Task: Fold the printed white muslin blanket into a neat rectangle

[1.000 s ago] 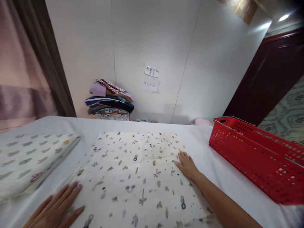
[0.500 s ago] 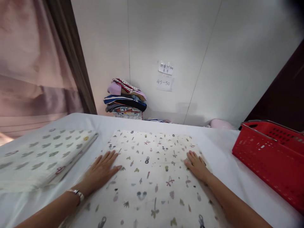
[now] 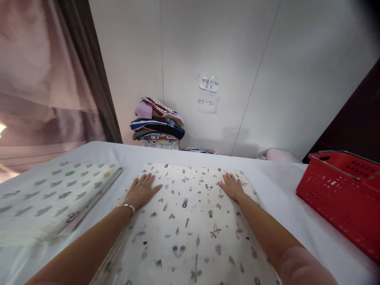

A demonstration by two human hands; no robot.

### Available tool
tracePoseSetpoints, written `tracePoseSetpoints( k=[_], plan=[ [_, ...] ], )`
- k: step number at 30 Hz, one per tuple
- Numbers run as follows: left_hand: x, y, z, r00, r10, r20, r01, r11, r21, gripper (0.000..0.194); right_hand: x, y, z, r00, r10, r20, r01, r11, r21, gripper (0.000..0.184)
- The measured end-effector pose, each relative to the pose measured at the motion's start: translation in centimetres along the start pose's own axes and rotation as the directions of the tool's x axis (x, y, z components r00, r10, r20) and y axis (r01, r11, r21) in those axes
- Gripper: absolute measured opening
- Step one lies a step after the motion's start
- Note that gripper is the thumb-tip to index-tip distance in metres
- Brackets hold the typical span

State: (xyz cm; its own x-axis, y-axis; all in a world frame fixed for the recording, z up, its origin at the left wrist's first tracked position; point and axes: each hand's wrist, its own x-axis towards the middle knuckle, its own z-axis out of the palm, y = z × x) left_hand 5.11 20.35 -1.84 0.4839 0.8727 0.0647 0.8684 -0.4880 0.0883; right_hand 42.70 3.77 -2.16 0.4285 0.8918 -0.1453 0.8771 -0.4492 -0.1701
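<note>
A white cloth (image 3: 190,213) printed with small plants, faces and other motifs lies folded flat in front of me. My left hand (image 3: 142,190) rests palm down on its left part, fingers spread, a silver bracelet at the wrist. On the far right part of the same cloth lies my right hand (image 3: 232,186), also flat with its fingers apart. Neither hand grips anything. The near end of the cloth runs out of view at the bottom.
Another folded cloth (image 3: 56,190) with grey cloud shapes lies on the left of the white-covered table (image 3: 276,194). A red plastic basket (image 3: 335,198) stands at the right. Behind the table edge rises a stack of folded fabrics (image 3: 158,124) against the wall (image 3: 208,39).
Both hands have slid forward over the cloth, away from me, and slightly closer together. The cloth stays laid out flat.
</note>
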Motion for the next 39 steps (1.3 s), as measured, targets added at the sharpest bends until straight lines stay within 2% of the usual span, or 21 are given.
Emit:
tracePoseSetpoints(
  k=[6,10,13,17,23,26,29,33,36,39],
  plan=[
    [-0.4,0.0,0.2,1.0,-0.008,-0.003,0.008,1.0,0.007,0.076,1.4,-0.2,0.2,1.0,0.005,0.011,-0.005,1.0,-0.004,0.073],
    [-0.4,0.2,0.0,1.0,-0.027,0.005,0.027,1.0,-0.005,0.076,2.6,-0.8,-0.2,1.0,0.018,0.014,-0.017,1.0,-0.018,0.071],
    [-0.3,0.2,0.0,1.0,-0.02,0.004,0.02,1.0,-0.018,0.077,2.6,-1.1,-0.7,0.999,0.022,0.027,-0.022,1.0,-0.012,0.069],
    [-0.5,0.2,0.1,1.0,-0.016,-0.011,0.016,0.999,-0.036,0.076,-0.2,-0.3,-0.7,0.999,0.041,-0.003,-0.041,0.999,-0.015,0.064],
    [-0.6,0.2,0.1,1.0,-0.012,-0.022,0.01,0.998,-0.068,0.075,-6.9,4.0,1.6,0.989,0.081,-0.128,-0.093,0.991,-0.093,0.064],
    [-0.4,0.3,-0.2,1.0,-0.014,-0.009,0.013,0.997,-0.078,0.074,-7.9,5.3,2.2,0.988,0.089,-0.128,-0.101,0.99,-0.094,0.064],
    [-1.0,0.6,-0.7,1.0,-0.02,0.021,0.022,0.997,-0.077,0.071,-7.8,5.2,1.8,0.989,0.098,-0.113,-0.107,0.991,-0.078,0.062],
    [-4.4,0.4,-1.0,0.999,0.019,0.027,-0.017,0.997,-0.08,0.07,-9.3,4.5,1.5,0.987,0.122,-0.106,-0.13,0.989,-0.066,0.062],
    [-8.9,-0.9,-0.8,0.998,0.062,0.011,-0.061,0.996,-0.071,0.07,-11.8,4.5,2.5,0.991,0.035,-0.131,-0.05,0.992,-0.115,0.064],
    [-13.7,-2.5,-1.0,0.999,0.044,-0.024,-0.045,0.997,-0.057,0.066,-13.7,4.5,3.5,0.994,-0.028,-0.11,0.013,0.99,-0.138,0.064]
  ],
)
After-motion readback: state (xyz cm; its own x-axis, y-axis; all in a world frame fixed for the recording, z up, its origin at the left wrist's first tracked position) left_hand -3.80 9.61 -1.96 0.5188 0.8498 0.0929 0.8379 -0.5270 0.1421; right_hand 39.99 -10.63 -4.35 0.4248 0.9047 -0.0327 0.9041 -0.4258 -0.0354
